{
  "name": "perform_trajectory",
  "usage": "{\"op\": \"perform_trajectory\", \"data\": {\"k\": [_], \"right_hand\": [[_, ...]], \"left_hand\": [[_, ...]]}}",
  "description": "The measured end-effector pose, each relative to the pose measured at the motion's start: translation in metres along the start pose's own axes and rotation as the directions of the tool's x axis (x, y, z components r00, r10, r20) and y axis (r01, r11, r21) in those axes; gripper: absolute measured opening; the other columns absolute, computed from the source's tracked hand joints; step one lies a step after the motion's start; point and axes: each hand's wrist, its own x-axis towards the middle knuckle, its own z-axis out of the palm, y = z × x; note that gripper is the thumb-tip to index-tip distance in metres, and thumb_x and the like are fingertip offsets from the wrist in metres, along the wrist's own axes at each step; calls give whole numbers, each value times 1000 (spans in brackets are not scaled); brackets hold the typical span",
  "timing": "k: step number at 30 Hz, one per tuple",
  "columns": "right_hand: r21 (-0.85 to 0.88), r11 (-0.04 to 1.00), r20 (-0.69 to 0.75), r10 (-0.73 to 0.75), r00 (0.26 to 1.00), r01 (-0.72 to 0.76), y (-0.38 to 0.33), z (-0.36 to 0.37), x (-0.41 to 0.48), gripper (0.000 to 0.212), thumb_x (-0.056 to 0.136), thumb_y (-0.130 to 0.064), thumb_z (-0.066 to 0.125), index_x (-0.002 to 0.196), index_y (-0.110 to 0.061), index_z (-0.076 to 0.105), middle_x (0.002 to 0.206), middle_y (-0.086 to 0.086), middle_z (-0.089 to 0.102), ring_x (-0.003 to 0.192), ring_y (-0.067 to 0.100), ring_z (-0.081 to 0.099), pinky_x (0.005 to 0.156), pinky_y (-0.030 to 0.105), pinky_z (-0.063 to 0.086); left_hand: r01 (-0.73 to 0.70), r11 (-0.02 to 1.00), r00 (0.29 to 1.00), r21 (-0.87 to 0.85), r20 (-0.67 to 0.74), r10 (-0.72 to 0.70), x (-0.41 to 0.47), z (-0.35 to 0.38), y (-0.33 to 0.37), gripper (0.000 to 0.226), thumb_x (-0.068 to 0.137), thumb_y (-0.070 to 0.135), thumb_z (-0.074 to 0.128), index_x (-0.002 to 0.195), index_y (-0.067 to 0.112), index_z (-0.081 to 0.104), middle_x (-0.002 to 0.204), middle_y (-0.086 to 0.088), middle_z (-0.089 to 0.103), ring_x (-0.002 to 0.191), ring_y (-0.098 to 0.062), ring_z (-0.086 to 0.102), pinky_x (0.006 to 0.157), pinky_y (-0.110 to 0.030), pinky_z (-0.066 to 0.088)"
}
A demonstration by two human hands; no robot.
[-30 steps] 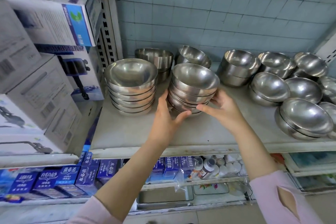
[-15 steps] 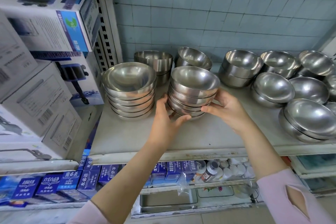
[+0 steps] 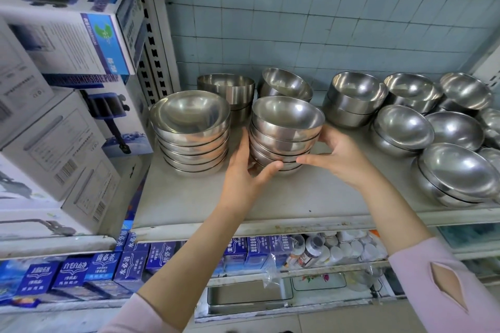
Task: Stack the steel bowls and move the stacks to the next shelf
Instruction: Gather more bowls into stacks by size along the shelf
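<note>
both hands clasp a stack of steel bowls (image 3: 286,132) on the shelf (image 3: 311,197): the left hand (image 3: 244,170) wraps its left side and base, the right hand (image 3: 338,157) its right side. just left stands a taller stack (image 3: 190,130). looser bowls (image 3: 400,127) sit to the right.

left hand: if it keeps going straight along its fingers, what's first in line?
Probably the straight-walled bowl stack at the back; the left hand points up the gap between the two front stacks. Depth is unclear.

pale blue tiled wall (image 3: 311,13), perhaps daylit
</note>
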Motion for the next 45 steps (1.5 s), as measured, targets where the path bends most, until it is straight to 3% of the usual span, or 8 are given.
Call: {"op": "perform_trajectory", "data": {"k": [7,15,22,27,31,35,41,45], "right_hand": [[84,996,8,-23,1000,22,3,2,-2,62,72,-4,84,124,-27,60,128,-10,67,126,8,57,109,29,40],[97,995,-3,7,1000,-7,4,4,-3,67,62,-21,84,123,-33,59,125,-19,66,127,3,55,109,24,39],[82,996,103,37,994,-46,-4,-8,-10,84,76,-9,81,147,-27,39,149,-12,48,134,1,47,108,27,45],[-32,994,-294,91,951,-105,-13,-48,-68,83,69,-45,80,145,-34,47,143,-22,51,125,2,52,104,26,41],[-153,976,-581,39,813,-156,-3,-92,-131,56,83,-31,75,136,-32,57,135,-22,55,126,7,48,106,27,36],[-100,944,-689,163,706,-315,32,-144,-166,73,77,-44,76,143,-37,46,149,-9,45,136,17,43,111,46,39],[-131,920,-538,247,806,-369,69,-193,-178,93,71,-45,81,150,-40,32,151,-15,41,126,13,52,103,44,48],[-187,921,-495,212,843,-341,84,-207,-177,97,71,-42,84,151,-40,29,138,-19,47,112,9,57,87,23,44]], "left_hand": [[60,997,998,-50,11,-60,0,-4,3,86,78,22,78,148,25,29,133,10,51,103,12,50,78,5,36],[88,991,996,-96,14,-87,0,-3,5,84,78,18,78,147,24,30,121,16,52,96,9,52,74,4,38],[112,992,993,57,-42,-110,-13,2,12,101,79,31,76,153,19,9,143,6,43,117,-8,51,91,-7,39],[74,983,972,169,-233,-33,-59,15,26,46,82,36,72,119,21,49,116,7,54,96,-5,57,84,-27,51],[-81,972,995,222,67,68,-55,69,39,32,82,37,71,108,25,57,104,12,62,95,-3,58,81,-23,50],[-143,956,924,257,380,36,-34,158,46,70,79,40,74,138,22,41,138,4,47,121,-7,48,102,-26,42],[-39,974,859,222,506,-81,-10,255,51,112,71,46,80,153,21,8,158,-1,18,142,-18,27,115,-40,29],[-19,992,886,126,462,-42,-3,278,45,99,66,43,85,145,28,27,144,4,42,125,-12,50,106,-39,43]]}}
